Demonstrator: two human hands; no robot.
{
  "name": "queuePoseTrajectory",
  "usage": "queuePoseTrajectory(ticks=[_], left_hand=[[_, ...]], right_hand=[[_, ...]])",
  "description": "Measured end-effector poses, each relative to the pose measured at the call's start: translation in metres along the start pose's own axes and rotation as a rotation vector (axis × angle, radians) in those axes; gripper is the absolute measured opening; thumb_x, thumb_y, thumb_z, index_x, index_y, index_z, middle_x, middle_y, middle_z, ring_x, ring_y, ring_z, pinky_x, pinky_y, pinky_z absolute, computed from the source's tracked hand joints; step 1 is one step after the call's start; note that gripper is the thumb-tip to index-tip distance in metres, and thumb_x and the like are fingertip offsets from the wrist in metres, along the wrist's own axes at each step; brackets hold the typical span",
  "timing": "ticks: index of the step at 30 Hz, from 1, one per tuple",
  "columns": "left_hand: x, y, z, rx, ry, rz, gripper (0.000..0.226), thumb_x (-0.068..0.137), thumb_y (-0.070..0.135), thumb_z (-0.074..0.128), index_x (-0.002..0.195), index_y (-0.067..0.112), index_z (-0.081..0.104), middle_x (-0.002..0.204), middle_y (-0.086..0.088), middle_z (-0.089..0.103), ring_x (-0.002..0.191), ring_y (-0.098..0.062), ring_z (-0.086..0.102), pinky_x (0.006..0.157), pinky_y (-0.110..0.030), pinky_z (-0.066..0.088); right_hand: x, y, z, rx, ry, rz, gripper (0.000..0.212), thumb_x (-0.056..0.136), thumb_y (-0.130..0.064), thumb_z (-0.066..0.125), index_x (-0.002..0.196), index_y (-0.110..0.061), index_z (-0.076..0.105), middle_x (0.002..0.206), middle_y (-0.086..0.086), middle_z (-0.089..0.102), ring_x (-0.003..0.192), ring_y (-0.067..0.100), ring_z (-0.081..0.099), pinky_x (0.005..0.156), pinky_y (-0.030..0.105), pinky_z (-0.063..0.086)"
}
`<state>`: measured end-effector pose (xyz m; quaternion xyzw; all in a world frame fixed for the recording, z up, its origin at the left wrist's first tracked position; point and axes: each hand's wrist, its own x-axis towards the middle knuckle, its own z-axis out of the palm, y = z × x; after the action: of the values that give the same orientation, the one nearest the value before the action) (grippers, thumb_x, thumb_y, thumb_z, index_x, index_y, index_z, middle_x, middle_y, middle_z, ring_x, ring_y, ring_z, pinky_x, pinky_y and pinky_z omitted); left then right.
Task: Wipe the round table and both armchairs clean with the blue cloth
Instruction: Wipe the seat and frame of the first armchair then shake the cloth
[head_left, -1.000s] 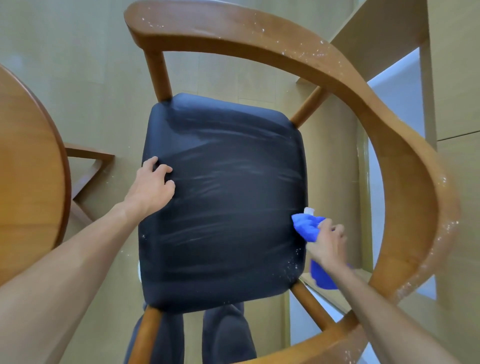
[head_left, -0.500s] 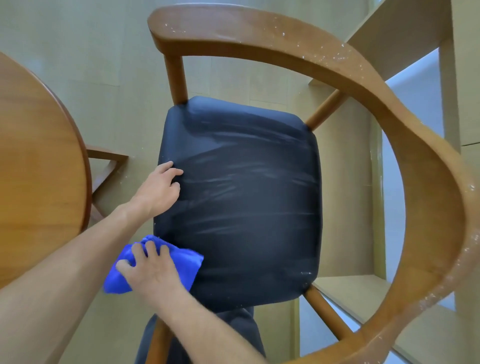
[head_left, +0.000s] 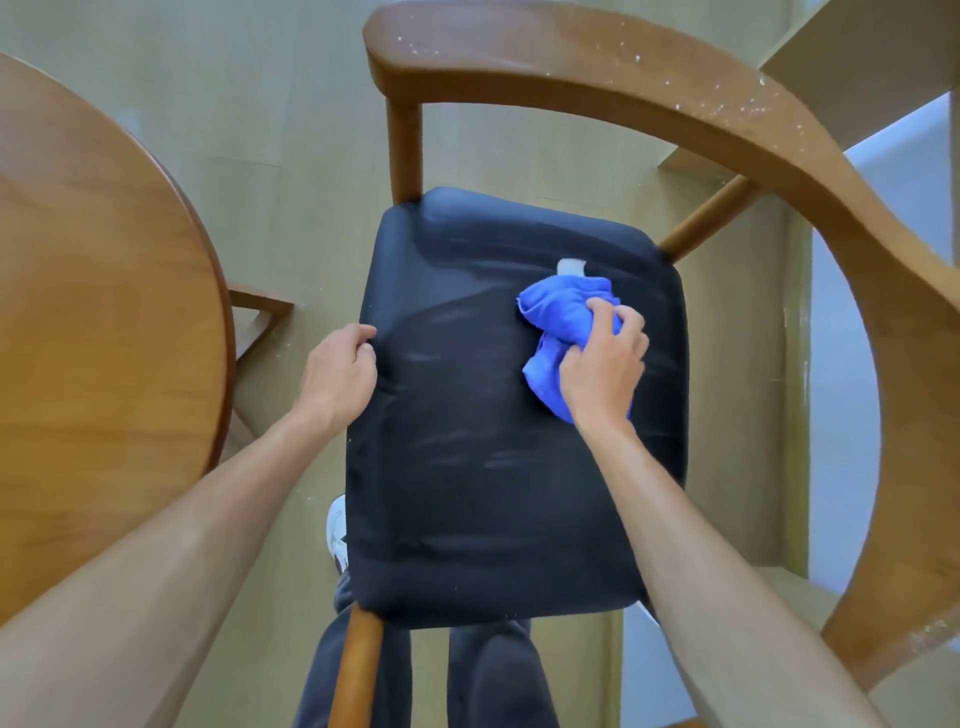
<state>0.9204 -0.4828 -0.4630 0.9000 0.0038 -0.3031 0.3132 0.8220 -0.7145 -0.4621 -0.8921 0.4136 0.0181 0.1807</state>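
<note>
The round wooden counter (head_left: 104, 312) is sitting at the left, beside the armchair. The left hand (head_left: 340, 375) is gripping the left edge of the armchair's dark seat cushion (head_left: 467, 467), fingers curled over it. The right hand (head_left: 602, 371) is clutching the bunched blue cloth (head_left: 563, 306), pressing it onto the cushion's far right part, under the dusty curved wooden armrest (head_left: 779, 135).

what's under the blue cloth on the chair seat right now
The blue cloth, bunched in the right hand, lies on the dark seat of the armchair. A small pale tab shows at its far edge. The seat directly beneath is covered.
</note>
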Motion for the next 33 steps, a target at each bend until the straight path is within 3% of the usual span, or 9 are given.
queuePoseTrajectory(ticks=[4, 8, 10, 13, 16, 20, 24, 28, 33], left_hand=[[-0.002, 0.005, 0.005, 0.01, 0.018, 0.004, 0.034, 0.095, 0.012, 0.04, 0.125, 0.013, 0.056, 0.126, -0.007, 0.056, 0.116, -0.024, 0.051, 0.096, -0.03, 0.037], [-0.007, 0.019, 0.012, -0.022, -0.094, -0.007, 0.03, 0.089, 0.009, 0.041, 0.113, 0.018, 0.058, 0.11, 0.002, 0.061, 0.097, -0.016, 0.054, 0.08, -0.024, 0.037], [-0.01, 0.027, 0.017, -0.042, -0.185, -0.01, 0.029, 0.087, 0.009, 0.042, 0.108, 0.021, 0.058, 0.102, 0.005, 0.064, 0.094, -0.015, 0.055, 0.075, -0.021, 0.038], [-0.016, 0.036, 0.022, -0.016, -0.284, 0.004, 0.029, 0.085, 0.009, 0.043, 0.105, 0.025, 0.057, 0.096, 0.006, 0.065, 0.091, -0.014, 0.055, 0.066, -0.016, 0.037], [-0.021, 0.041, 0.023, 0.028, -0.306, 0.017, 0.032, 0.084, 0.008, 0.044, 0.108, 0.021, 0.059, 0.11, -0.001, 0.061, 0.098, -0.019, 0.056, 0.079, -0.027, 0.044], [-0.021, 0.043, 0.019, 0.128, -0.262, 0.019, 0.037, 0.086, 0.008, 0.043, 0.119, 0.017, 0.057, 0.127, -0.005, 0.048, 0.114, -0.022, 0.048, 0.096, -0.037, 0.043], [-0.021, 0.046, 0.016, 0.173, -0.248, 0.035, 0.043, 0.087, 0.008, 0.042, 0.128, 0.017, 0.051, 0.134, -0.004, 0.044, 0.123, -0.021, 0.043, 0.101, -0.04, 0.041], [-0.024, 0.053, 0.015, 0.17, -0.23, 0.077, 0.047, 0.087, 0.008, 0.044, 0.132, 0.016, 0.047, 0.137, -0.002, 0.043, 0.125, -0.019, 0.042, 0.101, -0.036, 0.04], [-0.036, 0.078, 0.008, 0.091, -0.199, 0.249, 0.058, 0.081, 0.004, 0.049, 0.137, 0.021, 0.042, 0.14, 0.004, 0.042, 0.13, -0.014, 0.036, 0.101, -0.028, 0.036]], right_hand=[[-0.041, -0.003, 0.004, 0.364, -0.274, -0.159, 0.051, 0.078, -0.005, 0.056, 0.127, -0.019, 0.053, 0.131, 0.001, 0.042, 0.115, 0.021, 0.048, 0.093, 0.029, 0.04], [-0.062, -0.015, 0.003, 0.589, -0.459, 0.032, 0.056, 0.071, -0.024, 0.062, 0.124, -0.033, 0.047, 0.122, -0.017, 0.042, 0.097, -0.013, 0.051, 0.076, 0.012, 0.04], [-0.062, -0.016, 0.0, 0.522, -0.461, 0.06, 0.053, 0.069, -0.028, 0.061, 0.12, -0.031, 0.048, 0.114, -0.014, 0.053, 0.096, -0.003, 0.055, 0.073, 0.019, 0.045], [-0.058, -0.013, -0.006, 0.31, -0.608, 0.115, 0.082, 0.072, -0.038, 0.067, 0.143, -0.028, 0.028, 0.129, -0.002, 0.048, 0.118, 0.022, 0.046, 0.093, 0.039, 0.045], [-0.057, -0.01, -0.016, 0.378, -0.703, 0.174, 0.087, 0.075, -0.046, 0.067, 0.147, -0.037, 0.019, 0.137, -0.003, 0.038, 0.12, 0.02, 0.043, 0.097, 0.038, 0.041], [-0.062, 0.0, -0.021, 0.528, -0.661, 0.439, 0.082, 0.075, -0.035, 0.072, 0.144, -0.021, 0.03, 0.127, -0.001, 0.053, 0.104, 0.016, 0.056, 0.077, 0.028, 0.044], [-0.069, 0.007, -0.025, 0.604, -0.756, 0.556, 0.043, 0.072, -0.027, 0.078, 0.107, -0.01, 0.06, 0.104, 0.002, 0.069, 0.087, 0.017, 0.066, 0.063, 0.025, 0.049], [-0.073, 0.009, -0.037, 0.654, -0.699, 0.483, 0.026, 0.073, -0.007, 0.073, 0.092, -0.016, 0.058, 0.094, 0.0, 0.067, 0.081, 0.013, 0.065, 0.066, 0.026, 0.052], [-0.082, -0.004, -0.061, 0.331, -0.506, 0.018, 0.025, 0.072, -0.002, 0.056, 0.075, -0.02, 0.04, 0.084, -0.004, 0.048, 0.074, 0.015, 0.045, 0.071, 0.028, 0.035]])
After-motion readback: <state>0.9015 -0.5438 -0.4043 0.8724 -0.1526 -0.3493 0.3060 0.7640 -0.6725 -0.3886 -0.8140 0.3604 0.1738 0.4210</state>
